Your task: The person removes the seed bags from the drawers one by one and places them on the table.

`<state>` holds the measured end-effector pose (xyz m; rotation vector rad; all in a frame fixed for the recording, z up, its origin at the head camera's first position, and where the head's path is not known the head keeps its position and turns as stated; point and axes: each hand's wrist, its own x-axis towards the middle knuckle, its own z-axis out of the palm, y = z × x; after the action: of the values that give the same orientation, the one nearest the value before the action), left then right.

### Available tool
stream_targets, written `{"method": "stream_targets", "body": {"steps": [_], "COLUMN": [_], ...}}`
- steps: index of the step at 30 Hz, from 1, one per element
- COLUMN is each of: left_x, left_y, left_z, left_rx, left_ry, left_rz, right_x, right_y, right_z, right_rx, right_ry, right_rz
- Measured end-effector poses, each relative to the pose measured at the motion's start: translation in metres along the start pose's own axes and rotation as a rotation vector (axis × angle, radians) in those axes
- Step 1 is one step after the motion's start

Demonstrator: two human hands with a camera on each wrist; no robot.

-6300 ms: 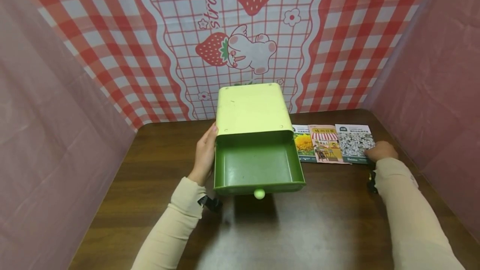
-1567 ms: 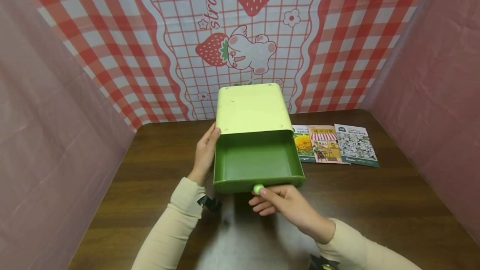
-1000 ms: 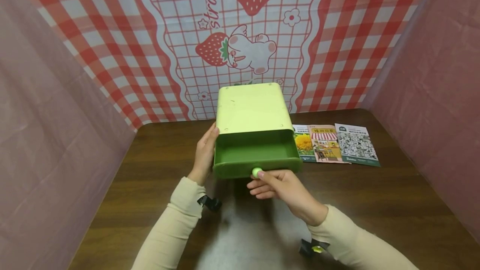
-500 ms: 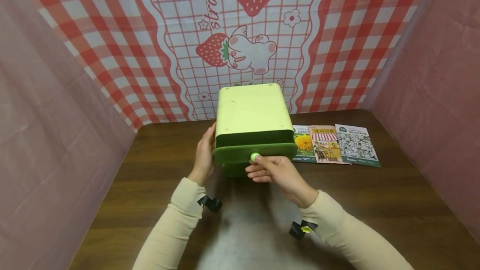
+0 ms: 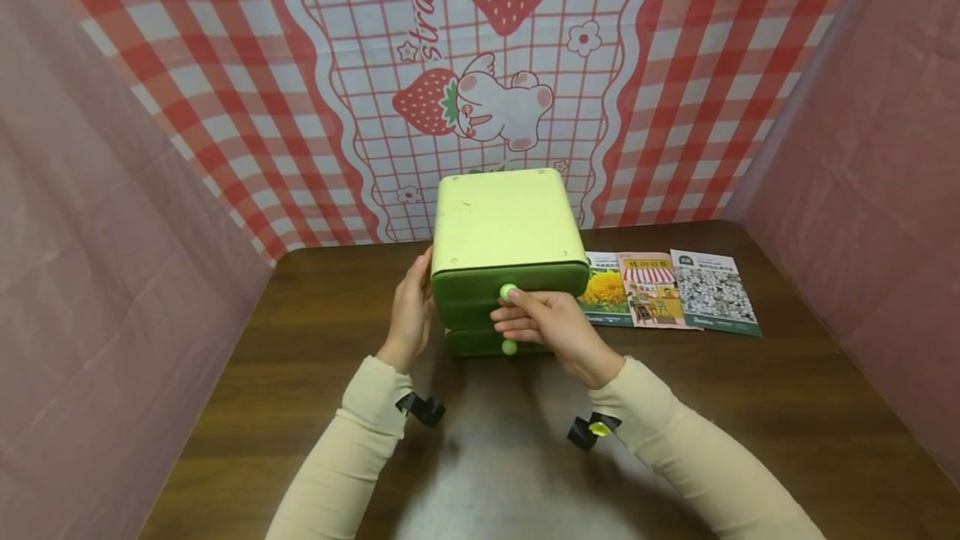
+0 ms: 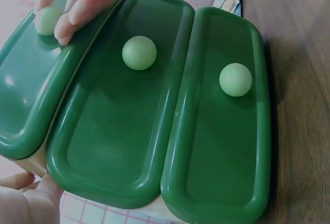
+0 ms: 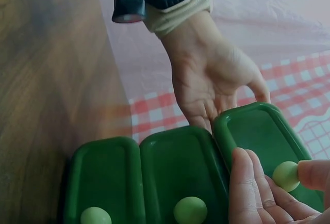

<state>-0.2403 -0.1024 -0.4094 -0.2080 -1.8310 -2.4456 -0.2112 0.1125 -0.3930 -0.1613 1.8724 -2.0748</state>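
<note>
A small chest of drawers (image 5: 510, 219) stands on the table, with a pale yellow casing and green drawer fronts. My right hand (image 5: 558, 332) pinches the round light-green knob (image 5: 507, 292) of the top drawer (image 6: 31, 87) between thumb and forefinger; its other fingers extend below. That drawer's front sits at the casing's edge. Along the casing's left side rests my left hand (image 5: 408, 311), fingers extended against it in the right wrist view. The middle drawer (image 6: 113, 115) and bottom drawer (image 6: 219, 136) are pushed in, each with its own knob. The drawers' insides are hidden.
To the right of the chest lie three printed packets: one with a yellow flower (image 5: 606, 288), one with a striped awning (image 5: 652, 290), one with white flowers (image 5: 716, 290). A red-checked cloth (image 5: 225, 90) hangs behind the wooden table (image 5: 315, 298); pink cloth walls flank it.
My right hand has left the white-flower packet, taken the top knob and pushed the top drawer from far out to its casing. The left hand has stayed at the chest's side.
</note>
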Motion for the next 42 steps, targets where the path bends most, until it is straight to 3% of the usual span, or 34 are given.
{"method": "stream_targets", "body": {"steps": [7,15,29,34,42], "left_x": [0.001,0.001,0.001,0.001,0.001], "left_y": [0.001,0.000,0.001,0.000,0.000], "left_z": [0.002,0.000,0.001,0.000,-0.001], "left_rx": [-0.044,0.034,0.056,0.064,0.056], "left_ry": [0.024,0.010,0.003,0.002,0.000], "left_rz": [-0.008,0.012,0.005,0.004,-0.003], "right_x": [0.006,0.007,-0.004,-0.010,-0.006], "right_y": [-0.002,-0.002,0.002,0.009,0.032], "right_z": [-0.002,-0.002,-0.009,-0.016,-0.022], "right_rx": [-0.006,-0.001,-0.042,-0.077,-0.092], "right_ry": [0.004,0.004,-0.003,-0.004,-0.032], "right_rz": [-0.001,0.011,-0.006,-0.006,0.077]}}
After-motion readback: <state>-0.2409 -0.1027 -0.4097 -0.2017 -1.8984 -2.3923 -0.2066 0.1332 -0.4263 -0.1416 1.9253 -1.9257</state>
